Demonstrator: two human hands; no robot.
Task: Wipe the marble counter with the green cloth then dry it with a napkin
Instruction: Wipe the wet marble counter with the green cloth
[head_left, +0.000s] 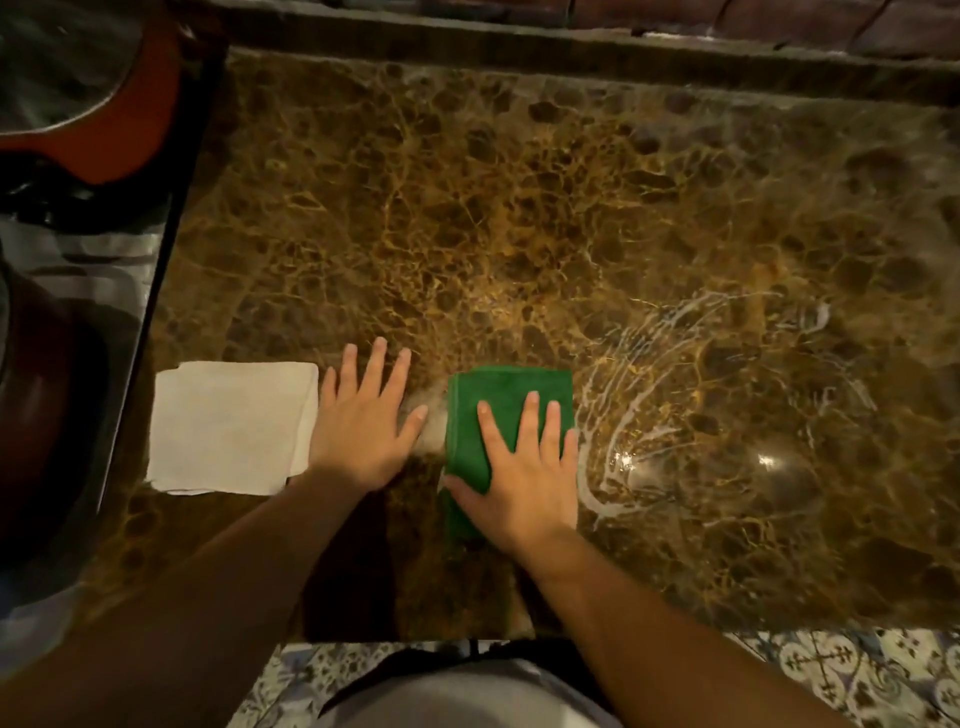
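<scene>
A folded green cloth lies on the brown marble counter near its front edge. My right hand presses flat on top of the cloth, fingers spread. My left hand rests flat and empty on the bare marble just left of the cloth. A white napkin lies flat at the counter's front left, its right edge touching my left hand. Wet whitish streaks curve across the marble to the right of the cloth.
A dark sink basin with a metal rim sits left of the counter. A raised stone ledge runs along the back. Patterned floor tiles show below the front edge.
</scene>
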